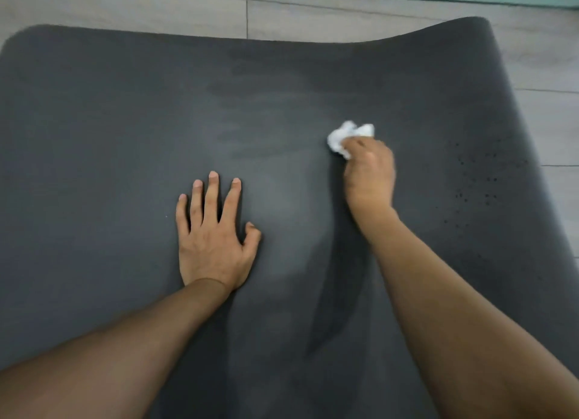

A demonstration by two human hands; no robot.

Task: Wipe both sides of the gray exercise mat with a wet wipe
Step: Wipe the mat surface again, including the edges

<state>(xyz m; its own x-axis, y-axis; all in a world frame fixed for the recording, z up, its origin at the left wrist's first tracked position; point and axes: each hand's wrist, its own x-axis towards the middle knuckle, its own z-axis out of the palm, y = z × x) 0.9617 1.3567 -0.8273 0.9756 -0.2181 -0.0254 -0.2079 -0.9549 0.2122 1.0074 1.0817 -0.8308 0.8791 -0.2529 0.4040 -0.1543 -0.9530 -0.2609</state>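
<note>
While the left hand (216,240) presses flat with fingers spread, apparently pinning the gray exercise mat (94,121) to the wooden floor (188,14), the right hand (369,174) grips a crumpled wet wipe (347,136), scrubbing just beyond its knuckles beside damp streaks (266,105).

One gray mat (94,136), one white wipe (349,136), two hands: left (213,246), right (369,174).
</note>
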